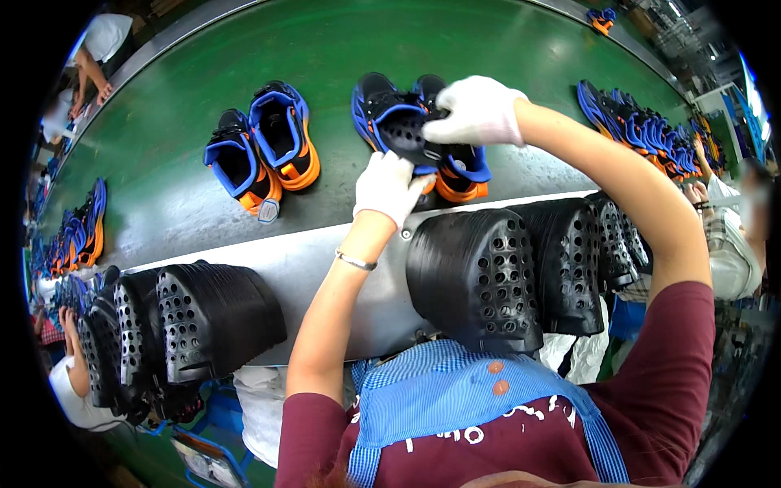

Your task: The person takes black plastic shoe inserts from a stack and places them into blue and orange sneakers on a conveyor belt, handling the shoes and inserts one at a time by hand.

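A pair of black and blue sneakers with orange heels stands on the green belt in front of me. In the opening of the left sneaker (366, 114) sits a black perforated plastic shoe insert (401, 132), tilted, its upper end sticking out. My gloved right hand (478, 112) grips that end between thumb and fingers. At the heel of the same sneaker, my gloved left hand (386, 187) is closed, its fingertips partly hidden. The right sneaker (465, 175) stands beside it, partly covered by my right hand. Another pair, including a tagged sneaker (236, 159), stands to the left.
Nested stacks of black perforated inserts lie along the near metal ledge (325, 256): one stack (215, 317) at left, another (476, 276) at right. Rows of sneakers stand on the belt (187, 73) at far left and right (634, 126). Other people work at both sides.
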